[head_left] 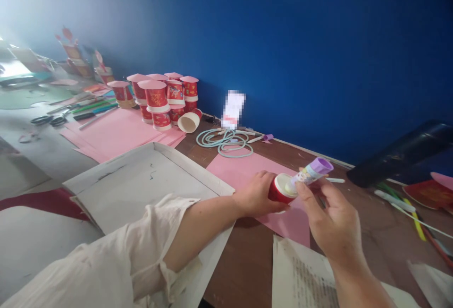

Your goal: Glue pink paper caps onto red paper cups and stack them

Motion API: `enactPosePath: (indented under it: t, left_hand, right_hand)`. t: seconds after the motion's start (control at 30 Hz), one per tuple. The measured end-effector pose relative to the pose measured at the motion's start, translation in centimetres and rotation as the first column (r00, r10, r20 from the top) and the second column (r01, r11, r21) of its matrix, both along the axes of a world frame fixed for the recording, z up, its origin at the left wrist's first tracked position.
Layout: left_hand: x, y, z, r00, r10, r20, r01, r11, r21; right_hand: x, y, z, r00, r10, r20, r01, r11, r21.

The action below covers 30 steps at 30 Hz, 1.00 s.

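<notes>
My left hand (255, 198) is wrapped round a small red paper cup (281, 190) lying on its side, its white bottom turned toward my right hand. My right hand (332, 220) pinches a purple glue stick (311, 172), and its tip touches the bottom rim of the cup. Both hands hover over a pink paper sheet (244, 168) on the brown table (247, 265).
Stacked red cups with pink paper lids (159, 98) stand at the back left on pink sheets, one cup (189, 121) tipped over. A coiled pale cable (226, 141), a white cardboard tray (141, 185), scissors (47, 120), pens (403, 204), printed paper (304, 275) and a dark roll (403, 152) lie around.
</notes>
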<state>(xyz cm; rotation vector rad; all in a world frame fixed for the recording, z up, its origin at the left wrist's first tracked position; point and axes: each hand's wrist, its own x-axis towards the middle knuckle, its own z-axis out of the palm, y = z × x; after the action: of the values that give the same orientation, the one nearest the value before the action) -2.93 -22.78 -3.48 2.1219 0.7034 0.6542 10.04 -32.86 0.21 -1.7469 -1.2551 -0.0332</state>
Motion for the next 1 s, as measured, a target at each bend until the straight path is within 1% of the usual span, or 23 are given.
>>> enactPosePath:
  t: [0.1,0.3,0.53,0.67,0.73,0.8,0.83,0.87,0.9,0.93,0.97,1.0]
  left_hand:
    - [0.0,0.0,-0.2,1.000,0.009,-0.007,-0.009,1.000,-0.002]
    - [0.0,0.1,-0.3,1.000,0.002,0.005,-0.002,1.000,0.011]
    - [0.1,0.1,-0.4,1.000,0.004,0.020,-0.004,1.000,0.002]
    - [0.1,0.0,-0.3,1.000,0.011,0.029,-0.011,1.000,0.007]
    - [0.0,0.0,-0.1,1.000,0.011,0.025,-0.011,1.000,-0.009]
    - [-0.1,-0.1,0.2,1.000,0.011,0.016,-0.010,1.000,-0.024]
    - [-0.1,-0.1,0.4,1.000,0.010,0.010,-0.009,0.999,-0.030]
    - [-0.2,-0.2,0.5,1.000,0.009,0.002,-0.009,0.999,-0.036]
    - [-0.2,-0.2,0.6,1.000,0.011,-0.006,-0.011,0.999,-0.041]
    - [-0.3,-0.2,0.7,1.000,0.013,-0.012,-0.014,0.999,-0.046]
    - [-0.3,-0.2,0.7,1.000,0.015,-0.016,-0.015,0.999,-0.049]
    - [-0.3,-0.3,0.7,1.000,0.013,-0.015,-0.014,0.999,-0.051]
  right_hand:
    - [0.0,0.0,0.3,0.997,0.009,0.076,-0.009,1.000,-0.002]
    - [-0.1,-0.1,0.7,0.971,0.062,0.230,-0.071,0.997,0.031]
    - [0.2,0.1,0.5,0.958,0.082,0.276,-0.095,0.995,0.036]
    - [0.3,0.1,0.3,0.962,0.085,0.260,-0.102,0.993,0.054]
    - [0.3,0.1,0.1,0.982,0.074,0.176,-0.081,0.996,0.035]
    - [0.5,0.1,-0.2,0.999,0.037,-0.028,-0.037,0.999,0.001]
    - [0.6,0.2,-0.4,0.985,0.018,-0.171,-0.018,1.000,-0.001]
    - [0.7,0.4,-0.6,0.943,0.017,-0.333,-0.009,1.000,0.023]
    - [0.8,0.5,-0.8,0.869,0.042,-0.493,-0.006,0.997,0.074]
    - [0.9,0.7,-1.0,0.769,0.092,-0.633,-0.002,0.990,0.141]
    - [1.0,0.9,-1.1,0.655,0.153,-0.740,0.006,0.978,0.208]
    - [1.1,1.0,-1.1,0.543,0.209,-0.813,0.018,0.965,0.260]
